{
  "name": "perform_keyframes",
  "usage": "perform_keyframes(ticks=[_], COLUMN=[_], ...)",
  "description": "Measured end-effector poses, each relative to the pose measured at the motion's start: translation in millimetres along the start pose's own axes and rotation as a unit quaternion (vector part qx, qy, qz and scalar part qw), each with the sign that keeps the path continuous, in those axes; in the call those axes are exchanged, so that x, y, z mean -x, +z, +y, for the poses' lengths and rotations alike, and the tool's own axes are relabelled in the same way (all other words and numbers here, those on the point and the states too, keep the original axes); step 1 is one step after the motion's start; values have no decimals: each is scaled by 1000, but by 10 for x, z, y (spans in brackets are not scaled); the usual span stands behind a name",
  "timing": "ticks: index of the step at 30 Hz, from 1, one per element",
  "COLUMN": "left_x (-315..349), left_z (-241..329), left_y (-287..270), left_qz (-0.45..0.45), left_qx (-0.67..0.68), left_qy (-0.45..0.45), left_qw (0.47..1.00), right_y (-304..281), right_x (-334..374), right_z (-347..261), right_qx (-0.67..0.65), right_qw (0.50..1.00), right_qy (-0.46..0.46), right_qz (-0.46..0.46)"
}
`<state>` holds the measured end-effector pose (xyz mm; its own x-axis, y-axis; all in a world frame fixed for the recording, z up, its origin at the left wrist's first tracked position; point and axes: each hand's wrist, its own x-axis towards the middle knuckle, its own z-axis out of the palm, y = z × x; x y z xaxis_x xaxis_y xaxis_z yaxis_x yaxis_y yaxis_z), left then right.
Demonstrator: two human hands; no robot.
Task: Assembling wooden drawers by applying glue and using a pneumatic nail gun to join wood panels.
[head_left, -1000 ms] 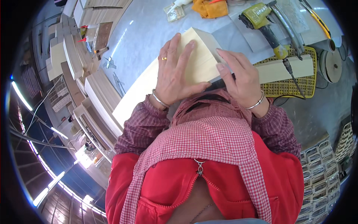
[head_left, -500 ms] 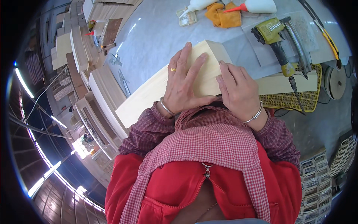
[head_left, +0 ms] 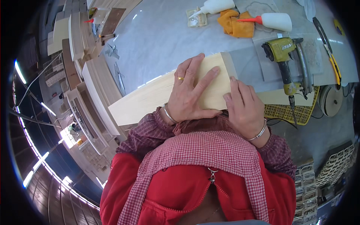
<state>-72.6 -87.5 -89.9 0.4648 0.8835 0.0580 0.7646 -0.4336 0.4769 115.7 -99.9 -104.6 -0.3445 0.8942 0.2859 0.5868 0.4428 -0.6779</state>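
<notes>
A long pale wooden piece (head_left: 138, 99) with a squared right end lies across the bench in front of me. My left hand (head_left: 187, 93) rests flat on its top, the fingers spread and the thumb stretched along the near side. At the right end, my right hand (head_left: 246, 110) has its fingers bent and held close together, with the fingertips against the end edge. Whatever may be between those fingers is hidden. Beyond the right hand, another pale wooden strip (head_left: 287, 97) lies by a yellow plastic crate (head_left: 279, 111).
A green nail gun (head_left: 281, 50) stands at right, near a yellow utility knife (head_left: 334, 69). Farther back are an orange cloth (head_left: 240, 27), a red-tipped white bottle (head_left: 275, 21), another white bottle (head_left: 217, 5) and a small tray (head_left: 197, 19). Stacked boards (head_left: 99, 92) fill the left.
The whole view has shifted, so the bench things appear lower and farther right. My right hand has slid slightly nearer along the wooden piece's end. My left hand stays spread on top.
</notes>
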Motion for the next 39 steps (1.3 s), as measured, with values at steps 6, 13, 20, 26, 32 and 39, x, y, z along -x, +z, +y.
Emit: perform_keyframes(ticks=[6,13,20,26,32,39], left_x=[49,114,59,191,395,388], left_z=[-49,-84,-109,-171,-298,-328], left_y=[7,118,188,306,342,433], left_qz=[-12,35,40,107,164,151], left_qx=[-5,14,-17,-7,-20,-26], left_qy=[3,23,34,36,35,27], left_qw=[1000,999,998,994,986,988], right_y=[-180,-273,155,-466,-1023,-828], right_x=[60,448,287,36,32,105], right_z=[484,1701,1910,1516,133,-232], right_qx=[-81,279,292,256,78,52], right_qw=[993,900,893,889,943,958], right_qy=[82,322,335,356,300,210], right_qz=[-13,-94,-71,-130,-120,-187])
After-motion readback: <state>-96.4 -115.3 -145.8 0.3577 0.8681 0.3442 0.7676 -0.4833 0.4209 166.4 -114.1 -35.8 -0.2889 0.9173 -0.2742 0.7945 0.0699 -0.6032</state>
